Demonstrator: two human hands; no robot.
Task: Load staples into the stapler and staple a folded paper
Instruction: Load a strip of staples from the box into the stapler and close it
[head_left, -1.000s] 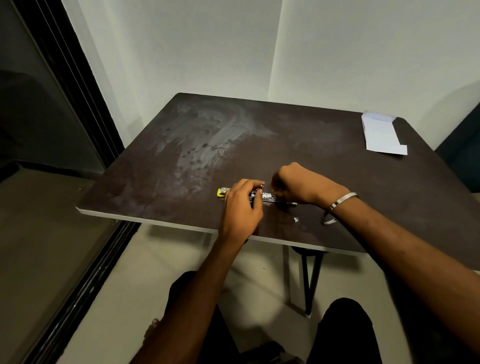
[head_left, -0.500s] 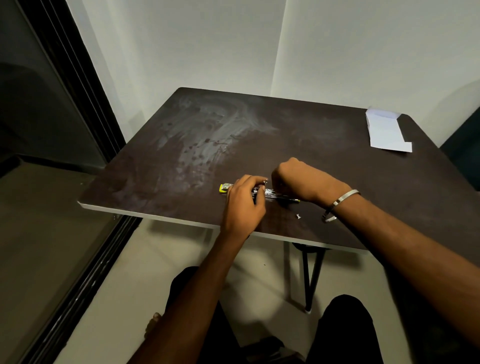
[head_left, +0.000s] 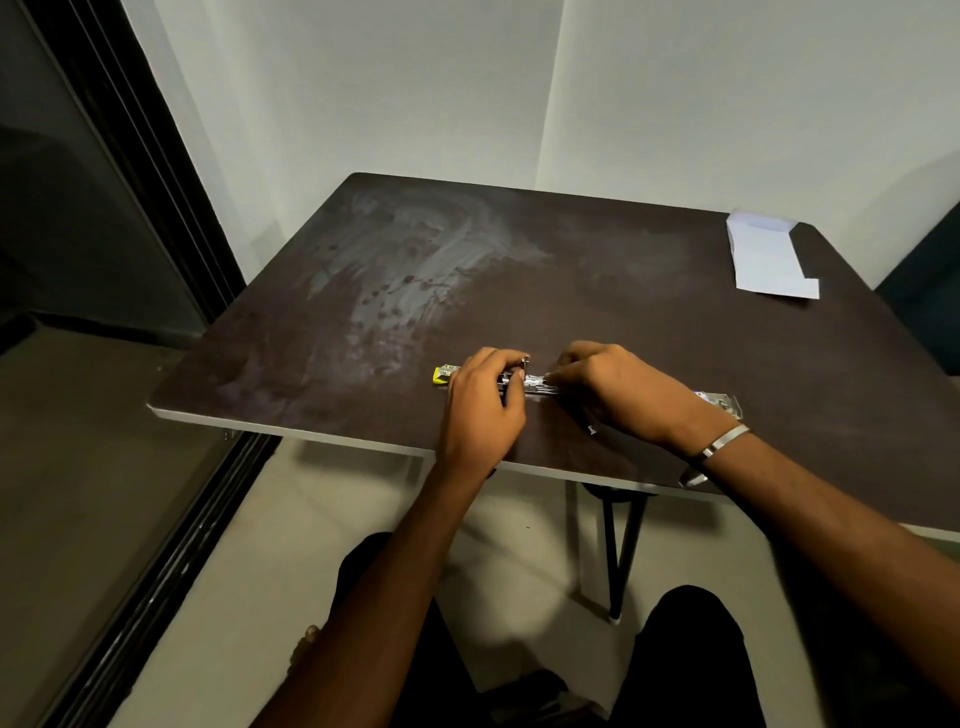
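Observation:
A small stapler (head_left: 530, 383) with a yellow end (head_left: 444, 374) lies opened flat near the table's front edge. My left hand (head_left: 483, 410) grips its middle from the near side, thumb and forefinger pinching the metal part. My right hand (head_left: 613, 387) rests just to the right, its fingertips pressed on the shiny metal staple channel; whether they hold a staple strip is hidden. A folded white paper (head_left: 763, 257) lies at the far right corner of the table, well away from both hands.
The dark brown table (head_left: 363, 312) has a pale smear across its middle. A small staple packet (head_left: 719, 401) lies right of my right wrist, and a tiny loose bit (head_left: 592, 429) sits by the front edge. A dark glass door stands at left.
Both hands stay on the stapler. My right hand's fingers have flattened and stretched left along the staple channel. The view has shifted slightly, revealing the staple packet beside my right wrist.

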